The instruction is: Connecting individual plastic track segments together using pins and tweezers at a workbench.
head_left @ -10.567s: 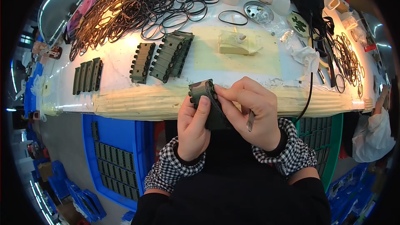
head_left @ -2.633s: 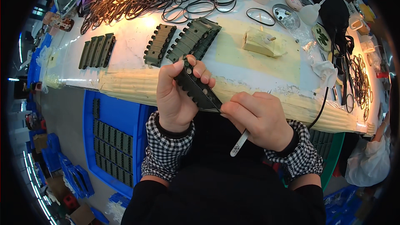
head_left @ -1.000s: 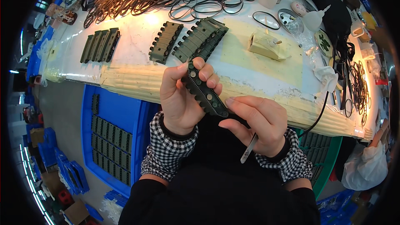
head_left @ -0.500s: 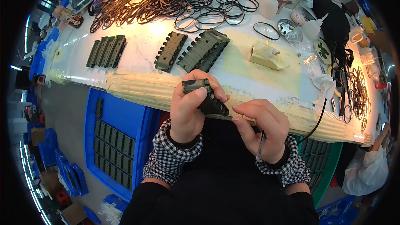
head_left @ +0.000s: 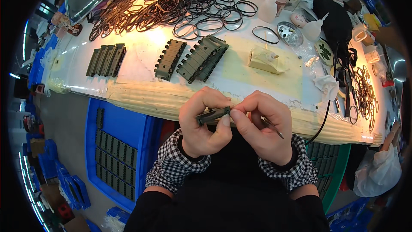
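In front of the table edge, my left hand [head_left: 196, 131] grips a dark green ribbed plastic part [head_left: 211, 116] between fingers and thumb. My right hand [head_left: 268, 131] is closed, with thumb and fingertips pinched at the right end of that part; whatever is between them is too small to make out. A slim metal tool [head_left: 274, 128] is tucked within the right hand, its tip sticking out by the palm. On the table beyond stand matching green parts: a row [head_left: 106, 61] at left, a block [head_left: 170, 60] in the middle and a stack [head_left: 202, 59] beside it.
A heap of black rubber bands [head_left: 171, 4] covers the back of the table. To the right are a taped block [head_left: 266, 59], white squeeze bottles [head_left: 315, 26] and a metal dish [head_left: 289, 33]. Below stand a blue crate [head_left: 116, 146] and a green crate [head_left: 337, 176] holding parts.
My right hand has moved left to meet the part's end. My left hand has turned the part lengthwise toward it and lowered it slightly. The view has shifted a little.
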`<state>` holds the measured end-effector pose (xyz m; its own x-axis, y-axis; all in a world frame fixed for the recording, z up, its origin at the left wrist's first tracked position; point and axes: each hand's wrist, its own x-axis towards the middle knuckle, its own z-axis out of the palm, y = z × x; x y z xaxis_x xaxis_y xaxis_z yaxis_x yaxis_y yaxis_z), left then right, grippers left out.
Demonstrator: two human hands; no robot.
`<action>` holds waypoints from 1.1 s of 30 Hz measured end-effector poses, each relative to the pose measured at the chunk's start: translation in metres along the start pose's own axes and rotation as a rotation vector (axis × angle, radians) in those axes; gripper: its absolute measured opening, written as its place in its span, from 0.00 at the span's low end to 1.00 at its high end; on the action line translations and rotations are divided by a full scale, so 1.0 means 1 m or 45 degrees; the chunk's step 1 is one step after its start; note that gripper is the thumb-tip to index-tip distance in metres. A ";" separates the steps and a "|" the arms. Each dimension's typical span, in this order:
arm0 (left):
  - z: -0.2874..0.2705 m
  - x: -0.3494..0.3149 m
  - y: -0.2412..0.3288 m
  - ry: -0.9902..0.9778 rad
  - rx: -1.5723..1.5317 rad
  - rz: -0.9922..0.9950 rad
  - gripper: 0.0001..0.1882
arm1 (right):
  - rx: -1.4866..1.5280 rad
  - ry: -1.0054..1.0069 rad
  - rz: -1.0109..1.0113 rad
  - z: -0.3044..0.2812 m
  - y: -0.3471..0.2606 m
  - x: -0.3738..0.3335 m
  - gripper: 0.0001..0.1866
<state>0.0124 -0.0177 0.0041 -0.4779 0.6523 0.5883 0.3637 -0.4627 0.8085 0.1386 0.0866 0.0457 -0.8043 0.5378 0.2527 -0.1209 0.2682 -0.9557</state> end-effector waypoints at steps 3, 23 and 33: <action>0.001 -0.001 0.001 -0.004 -0.027 -0.012 0.10 | 0.027 0.011 0.009 0.001 0.002 -0.001 0.03; 0.019 0.023 -0.021 0.004 -1.715 -1.014 0.13 | -0.842 0.524 -0.323 -0.063 0.003 0.043 0.09; 0.021 0.024 -0.027 -0.126 -1.699 -1.104 0.13 | -0.955 0.524 -0.383 -0.061 0.019 0.051 0.06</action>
<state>0.0080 0.0232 -0.0036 -0.0877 0.9961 0.0025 -0.9339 -0.0831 0.3478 0.1314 0.1679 0.0496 -0.5109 0.5653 0.6476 0.2343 0.8164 -0.5278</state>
